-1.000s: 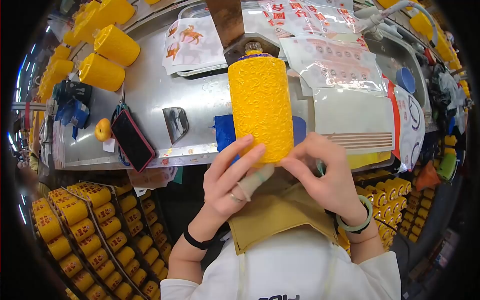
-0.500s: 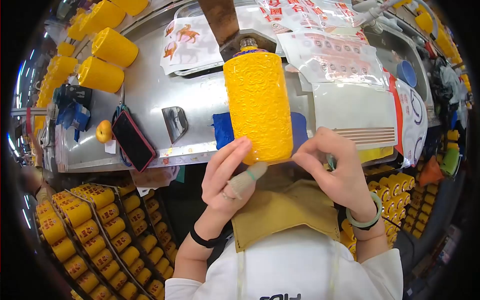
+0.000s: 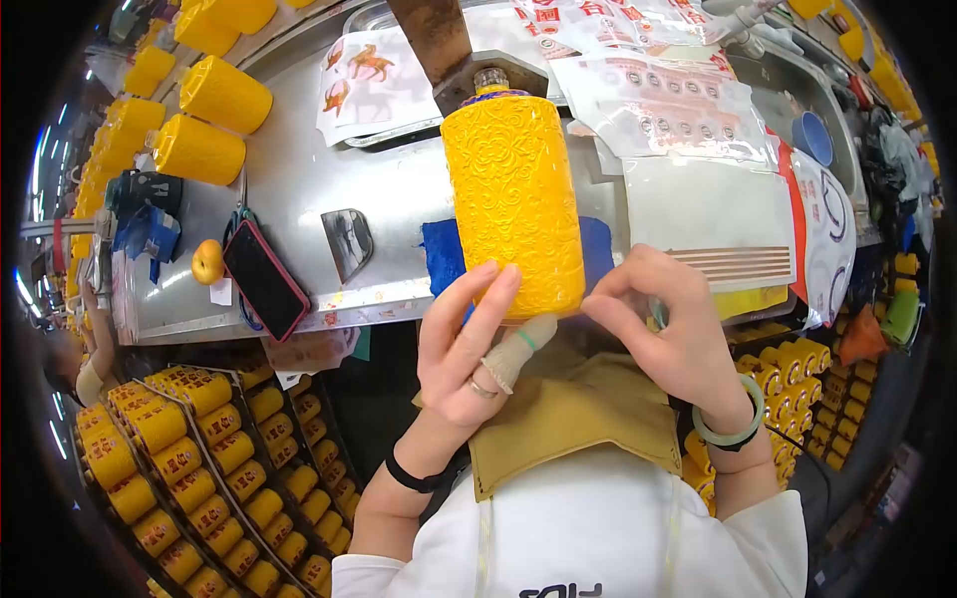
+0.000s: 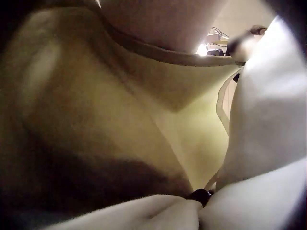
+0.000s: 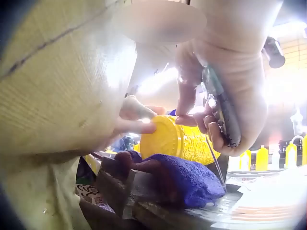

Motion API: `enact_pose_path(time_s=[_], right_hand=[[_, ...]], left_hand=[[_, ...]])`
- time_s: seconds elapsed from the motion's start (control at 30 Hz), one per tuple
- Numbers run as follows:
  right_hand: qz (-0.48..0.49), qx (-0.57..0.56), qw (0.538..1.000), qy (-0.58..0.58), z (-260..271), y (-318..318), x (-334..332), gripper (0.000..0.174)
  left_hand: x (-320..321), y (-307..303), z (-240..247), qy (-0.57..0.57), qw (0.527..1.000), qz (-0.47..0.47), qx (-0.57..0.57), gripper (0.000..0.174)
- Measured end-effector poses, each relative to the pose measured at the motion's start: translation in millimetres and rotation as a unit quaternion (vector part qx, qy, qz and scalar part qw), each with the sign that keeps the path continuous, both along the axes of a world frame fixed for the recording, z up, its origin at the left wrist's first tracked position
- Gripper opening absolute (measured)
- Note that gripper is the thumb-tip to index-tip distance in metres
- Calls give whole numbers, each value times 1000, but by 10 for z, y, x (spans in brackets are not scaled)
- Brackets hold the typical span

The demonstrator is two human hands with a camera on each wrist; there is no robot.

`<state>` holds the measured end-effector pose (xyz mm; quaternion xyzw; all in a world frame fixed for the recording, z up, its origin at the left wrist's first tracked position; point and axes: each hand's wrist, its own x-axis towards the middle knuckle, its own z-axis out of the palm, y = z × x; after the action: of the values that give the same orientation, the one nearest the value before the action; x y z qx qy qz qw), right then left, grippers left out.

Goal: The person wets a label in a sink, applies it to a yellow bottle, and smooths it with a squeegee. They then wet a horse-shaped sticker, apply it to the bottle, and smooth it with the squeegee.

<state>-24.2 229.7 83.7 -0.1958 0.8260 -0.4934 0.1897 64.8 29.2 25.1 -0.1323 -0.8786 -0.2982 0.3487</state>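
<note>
An embossed yellow bottle [image 3: 513, 189] lies over a blue cloth [image 3: 442, 257], its glass neck against a dark metal bracket [image 3: 437, 38]. My left hand [image 3: 461, 374] grips its near end, two fingers on top and a covered fingertip at the base. My right hand [image 3: 676, 334] has thumb and forefinger together at the base's right edge. In the right wrist view, the right hand [image 5: 237, 62] curls round a dark and green tool [image 5: 223, 108] beside the bottle [image 5: 163, 139]. The left wrist view shows only clothing; its hand is hidden there.
Yellow bottles [image 3: 199, 149], a phone [image 3: 266, 279], a fruit [image 3: 207, 261] and a small metal plate [image 3: 347, 242] are on the left. Printed sheets [image 3: 678, 110] and a blue cup [image 3: 812, 138] are on the right. Racks of bottles [image 3: 179, 460] stand below the table edge.
The bottle has turned about its long axis, showing a different part of its relief, and sits slightly further up and left. The right hand has moved slightly right; the left fingers have shifted on the bottle.
</note>
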Motion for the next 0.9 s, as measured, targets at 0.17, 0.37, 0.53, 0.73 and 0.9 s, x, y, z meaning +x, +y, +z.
enact_pose_path(time_s=[0.17,0.37,0.53,0.73,0.9], right_hand=[[-10,-9,1000,-23,43,-13,12,11],[-3,-8,1000,-8,22,-6,-2,11],[2,-6,1000,-4,3,-16,-2,11],[1,-35,999,-30,14,-45,21,10],[8,-18,1000,-20,31,-35,4,10]], left_hand=[[70,79,-104,-55,977,88,184,30],[111,16,-133,0,997,57,56,29],[5,108,55,-32,997,32,59,26],[-4,98,-68,-29,984,53,166,28],[75,-3,-173,14,996,60,59,34]])
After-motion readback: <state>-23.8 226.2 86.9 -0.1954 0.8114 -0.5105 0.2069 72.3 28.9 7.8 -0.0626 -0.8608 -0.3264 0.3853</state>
